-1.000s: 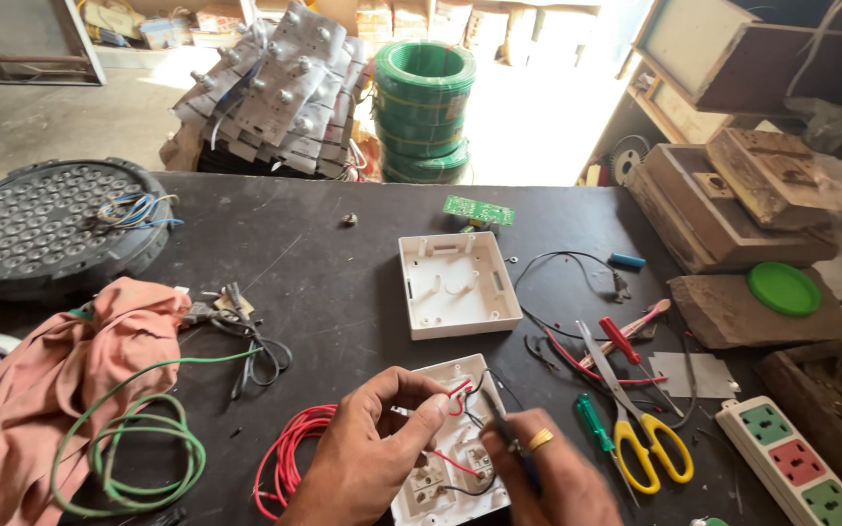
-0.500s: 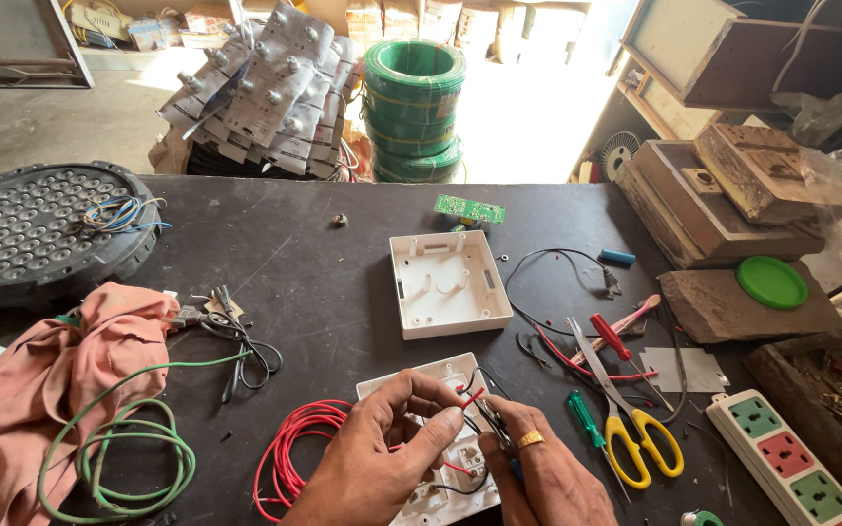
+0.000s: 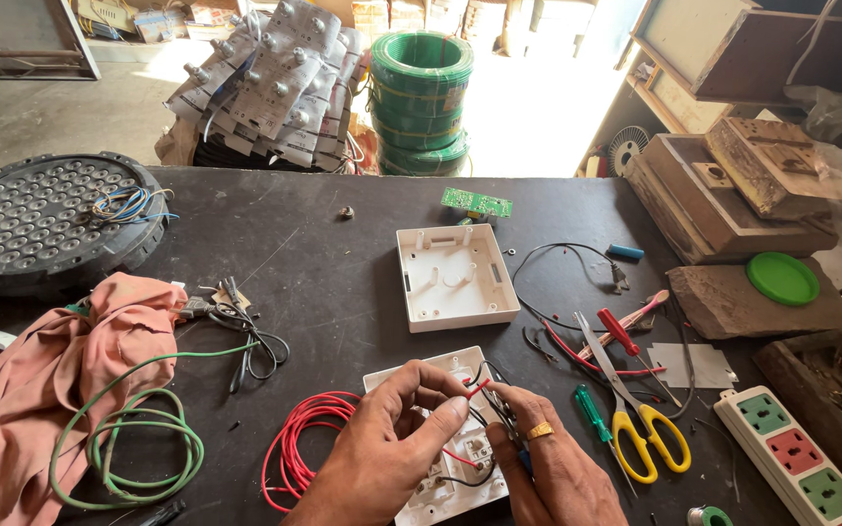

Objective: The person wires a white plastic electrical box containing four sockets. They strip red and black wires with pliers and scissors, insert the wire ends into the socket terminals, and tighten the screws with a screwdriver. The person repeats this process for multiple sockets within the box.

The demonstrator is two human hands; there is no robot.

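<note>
Hard daylight floods the concrete floor (image 3: 41, 107) beyond the hands and blows out there, while the black table (image 3: 343, 282) stays evenly lit and sharp.

Both hands (image 3: 460, 438) closer on red wire (image 3: 475, 388)

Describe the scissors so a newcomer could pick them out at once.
Start at the dark worktable and look just right of the hands. The steel scissors with yellow plastic handles lie there, blades pointing away; the neighbouring screwdrivers have straight red or green handles, no loops.
</note>
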